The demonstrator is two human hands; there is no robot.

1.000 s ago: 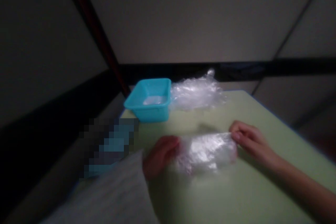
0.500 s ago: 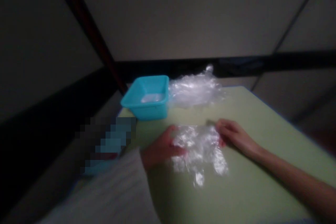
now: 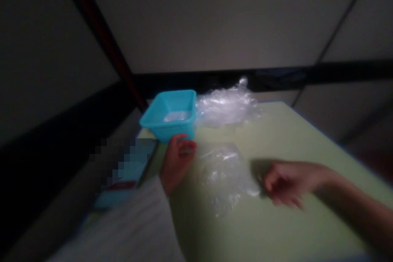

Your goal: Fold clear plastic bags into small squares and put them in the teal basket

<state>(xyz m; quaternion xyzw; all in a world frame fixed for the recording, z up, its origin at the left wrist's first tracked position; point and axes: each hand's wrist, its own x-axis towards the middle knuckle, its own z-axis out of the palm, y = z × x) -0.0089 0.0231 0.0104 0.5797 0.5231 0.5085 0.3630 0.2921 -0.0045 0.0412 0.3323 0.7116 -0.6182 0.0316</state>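
A clear plastic bag [image 3: 225,176] lies spread and wrinkled on the pale green tabletop in front of me. My left hand [image 3: 179,161] is raised just left of the bag's upper edge, near the blue-green basin. Its fingers are loosely bent and apart, with nothing between them. At the bag's lower right corner is my right hand [image 3: 285,183], its fingers curled and smeared by motion. Whether those fingertips pinch the corner or only hover beside it, I cannot tell.
The blue-green basin [image 3: 168,127] stands at the far left, with something whitish at its bottom. Beside it lies a heap of clear plastic bags [image 3: 227,106]. A partly pixelated light-blue flat object [image 3: 135,166] lies along the table's [image 3: 307,221] left edge. A wall rises behind.
My left hand has let go of the bag and moved up and left. My right hand has moved down and right. The bag, bunched between both hands before, now lies flatter.
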